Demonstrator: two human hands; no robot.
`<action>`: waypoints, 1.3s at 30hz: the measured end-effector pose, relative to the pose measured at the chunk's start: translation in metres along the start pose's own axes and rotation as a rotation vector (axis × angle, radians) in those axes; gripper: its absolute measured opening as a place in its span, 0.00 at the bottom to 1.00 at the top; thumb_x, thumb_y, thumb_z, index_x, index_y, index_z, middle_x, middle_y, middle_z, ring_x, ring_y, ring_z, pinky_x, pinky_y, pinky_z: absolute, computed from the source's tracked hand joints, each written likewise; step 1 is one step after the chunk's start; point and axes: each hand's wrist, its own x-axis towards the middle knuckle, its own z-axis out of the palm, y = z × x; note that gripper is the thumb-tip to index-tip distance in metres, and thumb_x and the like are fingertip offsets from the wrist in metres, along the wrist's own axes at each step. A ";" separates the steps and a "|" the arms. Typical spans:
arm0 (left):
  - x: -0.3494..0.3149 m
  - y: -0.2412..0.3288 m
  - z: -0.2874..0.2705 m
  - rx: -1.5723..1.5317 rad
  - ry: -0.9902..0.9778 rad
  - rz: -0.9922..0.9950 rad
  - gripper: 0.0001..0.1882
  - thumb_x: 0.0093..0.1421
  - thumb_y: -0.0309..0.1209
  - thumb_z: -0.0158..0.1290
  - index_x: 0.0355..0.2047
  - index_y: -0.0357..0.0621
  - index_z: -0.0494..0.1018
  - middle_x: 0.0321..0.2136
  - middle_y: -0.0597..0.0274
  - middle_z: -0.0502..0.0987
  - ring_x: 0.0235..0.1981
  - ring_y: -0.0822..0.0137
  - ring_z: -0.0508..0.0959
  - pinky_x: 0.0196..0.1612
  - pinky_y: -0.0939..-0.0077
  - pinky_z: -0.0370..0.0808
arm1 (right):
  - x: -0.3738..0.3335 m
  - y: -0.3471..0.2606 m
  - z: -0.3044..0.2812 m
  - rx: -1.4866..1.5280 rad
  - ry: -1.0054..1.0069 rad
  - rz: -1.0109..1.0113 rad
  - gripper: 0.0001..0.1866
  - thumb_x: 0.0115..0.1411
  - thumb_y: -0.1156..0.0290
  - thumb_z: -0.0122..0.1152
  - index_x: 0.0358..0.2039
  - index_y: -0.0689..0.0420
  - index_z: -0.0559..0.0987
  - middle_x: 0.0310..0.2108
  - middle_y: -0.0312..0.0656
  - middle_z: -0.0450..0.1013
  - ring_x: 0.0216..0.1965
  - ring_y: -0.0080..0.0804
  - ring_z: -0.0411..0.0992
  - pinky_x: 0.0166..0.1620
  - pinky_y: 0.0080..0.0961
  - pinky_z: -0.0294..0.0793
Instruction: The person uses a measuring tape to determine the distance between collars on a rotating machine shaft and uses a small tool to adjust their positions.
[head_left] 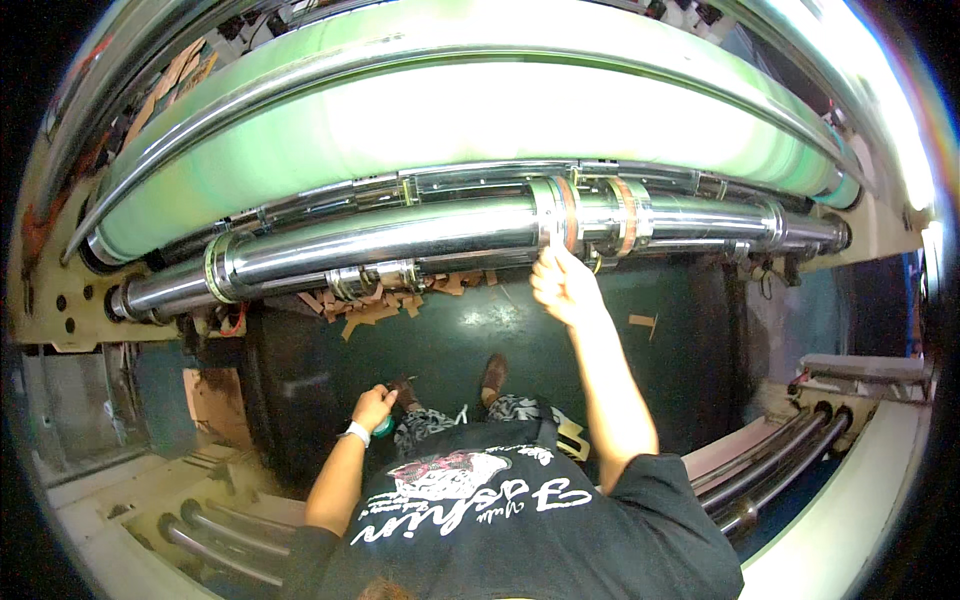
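Note:
My right hand (565, 288) is raised to a steel shaft (400, 232), its fingers curled and pinched at the lower edge of a metal collar (547, 212) with a brown band. Whether something small sits between those fingertips is hidden. Just right of it, a second banded collar (630, 215) rings the same shaft. Down by my left thigh, my left hand (375, 408) is closed over a green round thing (384, 428), mostly covered by the palm, so its kind does not show. A white band (354, 431) circles that wrist.
A big pale green roller (450, 115) spans the machine beyond the shaft. Another collar (220, 268) sits at the shaft's left. Cardboard scraps (375, 305) lie on the dark floor (480, 320) under it. Metal rollers stand low at right (775, 470) and left (225, 545).

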 end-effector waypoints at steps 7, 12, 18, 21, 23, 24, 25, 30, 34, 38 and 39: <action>0.008 0.001 0.001 -0.052 -0.029 -0.013 0.19 0.54 0.43 0.49 0.27 0.36 0.72 0.27 0.44 0.75 0.33 0.47 0.75 0.37 0.61 0.70 | -0.021 -0.057 -0.006 -1.872 0.192 -0.443 0.21 0.62 0.57 0.41 0.23 0.62 0.69 0.17 0.51 0.67 0.23 0.47 0.69 0.31 0.34 0.66; 0.017 0.049 -0.022 -0.094 0.041 0.179 0.19 0.55 0.43 0.49 0.27 0.36 0.71 0.22 0.47 0.75 0.28 0.49 0.75 0.32 0.62 0.70 | -0.026 -0.052 -0.030 -2.096 0.117 -0.252 0.20 0.61 0.56 0.43 0.24 0.61 0.69 0.21 0.55 0.69 0.27 0.54 0.69 0.31 0.41 0.67; -0.007 0.068 -0.044 -0.128 0.053 0.191 0.18 0.56 0.42 0.48 0.28 0.36 0.71 0.20 0.50 0.75 0.25 0.55 0.76 0.31 0.65 0.70 | -0.030 -0.073 -0.015 -2.451 -0.057 -0.838 0.13 0.50 0.63 0.58 0.17 0.56 0.67 0.15 0.42 0.64 0.20 0.42 0.67 0.24 0.35 0.65; -0.015 0.043 -0.034 -0.142 0.055 0.163 0.17 0.56 0.42 0.48 0.28 0.37 0.71 0.21 0.51 0.75 0.24 0.55 0.76 0.30 0.65 0.70 | -0.010 -0.083 0.001 -2.238 0.013 -1.273 0.11 0.47 0.71 0.59 0.17 0.58 0.66 0.17 0.43 0.61 0.21 0.43 0.63 0.25 0.35 0.62; -0.025 0.037 -0.035 -0.162 0.042 0.143 0.17 0.56 0.42 0.48 0.28 0.37 0.71 0.21 0.51 0.75 0.24 0.56 0.76 0.30 0.65 0.70 | 0.016 -0.082 0.030 -2.111 0.177 -1.371 0.07 0.50 0.73 0.56 0.29 0.62 0.71 0.30 0.50 0.67 0.34 0.45 0.66 0.39 0.36 0.65; -0.030 0.039 -0.038 -0.176 0.028 0.147 0.17 0.56 0.42 0.48 0.28 0.37 0.71 0.21 0.52 0.75 0.23 0.57 0.76 0.30 0.66 0.70 | 0.036 -0.081 0.029 -2.061 0.230 -1.335 0.06 0.52 0.74 0.54 0.30 0.62 0.72 0.31 0.49 0.68 0.35 0.44 0.67 0.40 0.35 0.66; -0.034 0.038 -0.043 -0.190 0.016 0.151 0.17 0.56 0.42 0.48 0.27 0.37 0.71 0.20 0.53 0.75 0.23 0.57 0.76 0.29 0.66 0.70 | 0.052 -0.074 0.024 -2.010 0.280 -1.297 0.06 0.54 0.75 0.52 0.31 0.62 0.72 0.32 0.49 0.70 0.36 0.43 0.69 0.42 0.33 0.67; -0.045 0.032 -0.075 -0.350 0.075 0.199 0.14 0.57 0.38 0.50 0.30 0.37 0.70 0.19 0.60 0.75 0.21 0.70 0.74 0.28 0.75 0.70 | 0.081 -0.041 0.018 -1.385 0.336 -1.016 0.12 0.61 0.74 0.40 0.29 0.60 0.74 0.30 0.41 0.74 0.32 0.29 0.72 0.39 0.23 0.70; -0.035 0.098 -0.139 -0.192 0.267 0.515 0.18 0.55 0.39 0.53 0.37 0.36 0.66 0.22 0.58 0.74 0.24 0.68 0.74 0.27 0.73 0.70 | 0.123 0.019 0.034 -1.568 0.299 -1.073 0.11 0.58 0.70 0.45 0.33 0.59 0.76 0.36 0.46 0.73 0.41 0.41 0.71 0.46 0.30 0.68; 0.006 0.185 -0.211 0.270 0.493 0.640 0.43 0.47 0.47 0.57 0.57 0.41 0.50 0.33 0.48 0.74 0.35 0.51 0.75 0.36 0.63 0.72 | 0.162 0.116 0.136 -1.755 0.187 -1.163 0.11 0.57 0.66 0.47 0.31 0.60 0.74 0.29 0.50 0.72 0.34 0.47 0.71 0.39 0.36 0.70; 0.015 0.198 -0.223 0.413 0.510 0.606 0.45 0.45 0.48 0.59 0.57 0.41 0.50 0.35 0.46 0.73 0.36 0.49 0.75 0.38 0.62 0.72 | 0.172 0.123 0.143 -1.784 0.194 -1.147 0.11 0.57 0.66 0.48 0.28 0.61 0.72 0.26 0.51 0.72 0.32 0.47 0.71 0.36 0.35 0.71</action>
